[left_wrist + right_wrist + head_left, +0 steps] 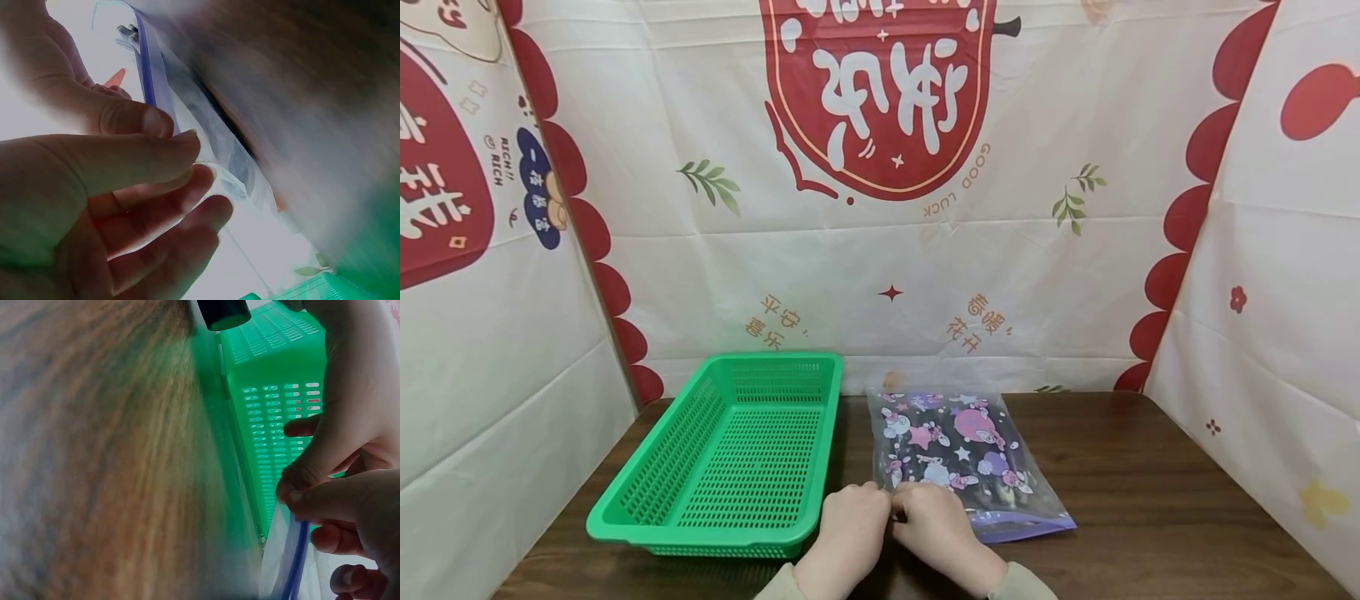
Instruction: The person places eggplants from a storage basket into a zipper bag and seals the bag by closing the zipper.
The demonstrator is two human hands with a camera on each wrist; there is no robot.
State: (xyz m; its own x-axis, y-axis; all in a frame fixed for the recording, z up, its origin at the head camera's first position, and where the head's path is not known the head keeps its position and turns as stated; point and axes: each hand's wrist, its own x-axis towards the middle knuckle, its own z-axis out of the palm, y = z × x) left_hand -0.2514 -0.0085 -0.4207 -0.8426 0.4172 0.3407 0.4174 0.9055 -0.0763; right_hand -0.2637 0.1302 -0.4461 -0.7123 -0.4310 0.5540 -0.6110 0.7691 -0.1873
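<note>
A clear zip bag printed with pink, purple and white cartoon figures lies flat on the table, its purple zip strip toward the near edge. My left hand and right hand meet at the bag's near left corner. In the right wrist view both thumbs come together at the end of the purple strip, and each hand pinches the bag's edge there. The left wrist view shows the left thumb against the right thumb, with the other left fingers loosely bent. The exact pinch point is partly hidden by the fingers.
A green perforated plastic basket stands just left of the hands, with nothing inside. Brown wooden table surface extends right of the bag. A printed white cloth hangs behind and at both sides. Near the left wrist shows a dark cylindrical object.
</note>
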